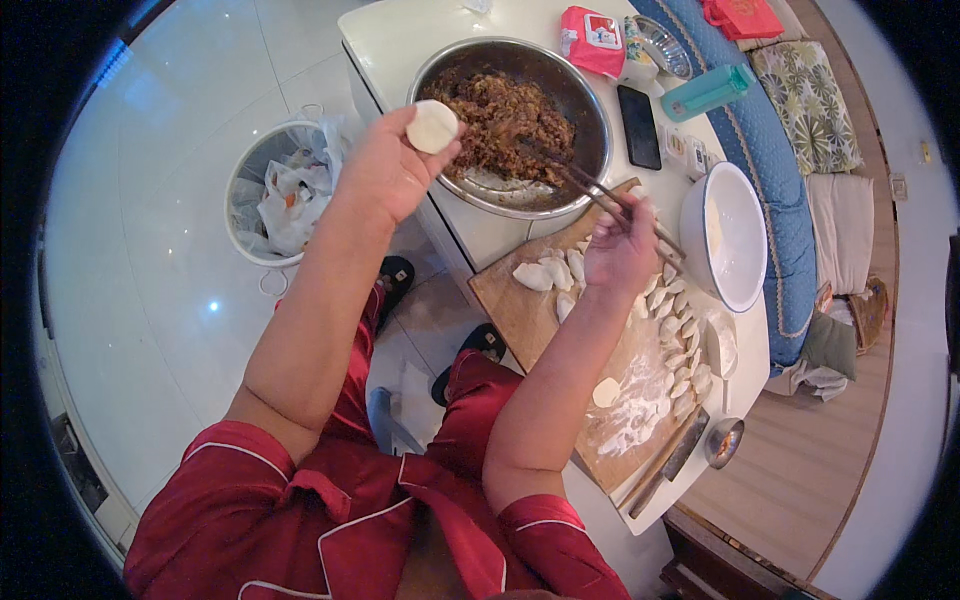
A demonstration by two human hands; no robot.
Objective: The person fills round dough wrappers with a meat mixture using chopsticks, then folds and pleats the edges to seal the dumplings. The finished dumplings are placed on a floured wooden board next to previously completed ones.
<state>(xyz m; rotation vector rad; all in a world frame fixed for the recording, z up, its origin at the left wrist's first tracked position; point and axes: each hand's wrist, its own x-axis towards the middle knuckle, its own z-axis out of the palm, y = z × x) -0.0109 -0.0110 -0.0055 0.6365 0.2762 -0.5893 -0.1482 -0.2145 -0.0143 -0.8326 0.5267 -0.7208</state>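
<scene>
My left hand (397, 161) holds a round dumpling wrapper (432, 127) at the left rim of a large steel bowl (598, 124). Brown minced filling (510, 120) fills much of that bowl. With my right hand (621, 244) I grip a pair of wooden chopsticks (589, 186), whose tips reach into the filling. Below lies a floured wooden board (517, 315) carrying many folded dumplings (677, 330), partly hidden by my right forearm. A single flat wrapper (606, 392) rests on the board beside the loose flour (637, 405).
On the table are a white enamel bowl (739, 240), a black phone (639, 127), a teal bottle (705, 94), a red wipes pack (592, 41), a cleaver (686, 446), a rolling pin (649, 480) and a small metal bowl (725, 442). A lined bin (244, 225) stands on the floor.
</scene>
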